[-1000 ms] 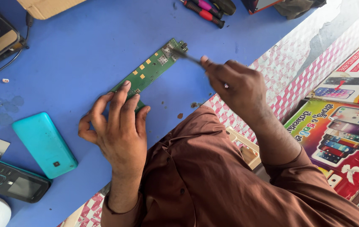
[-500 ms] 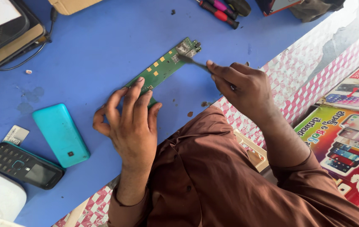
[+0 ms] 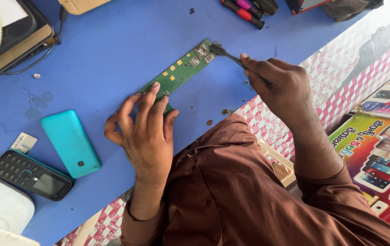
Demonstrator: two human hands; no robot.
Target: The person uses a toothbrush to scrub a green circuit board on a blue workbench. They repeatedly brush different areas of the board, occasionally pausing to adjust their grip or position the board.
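- I am watching the left hand point(image 3: 145, 130) pressing down on the near end of a long green circuit board point(image 3: 181, 70), its fingers point(image 3: 151, 98) spread flat across that end; they are pinning it, not wrapped around anything.
- The circuit board is lying bare on the blue worktop point(image 3: 113, 41), running from the left hand toward two o'clock, with gold contact pads and small metal shields showing on its upper face.
- The right hand point(image 3: 277, 84) is sitting at three o'clock from the board's far end, its fingers closed around a thin dark tool point(image 3: 226, 53) whose tip is touching the far end beside the metal shields. I cannot tell whether it is a brush or a scraper.
- As I am judging it, the phone is already opened and the board is out; the work on the far end is under way, and nothing shows it finished.
- Small dark crumbs point(image 3: 224, 111) are lying on the worktop just beside the person's brown shirt.
- A teal phone back cover point(image 3: 70, 143) is lying at eight o'clock from the left hand, well apart from the board, and a dark keypad phone front point(image 3: 31, 175) is lying just beyond it, so reassembly is looking still undone.
- Red and pink handled screwdrivers point(image 3: 243, 9) are resting at twelve o'clock, untouched.
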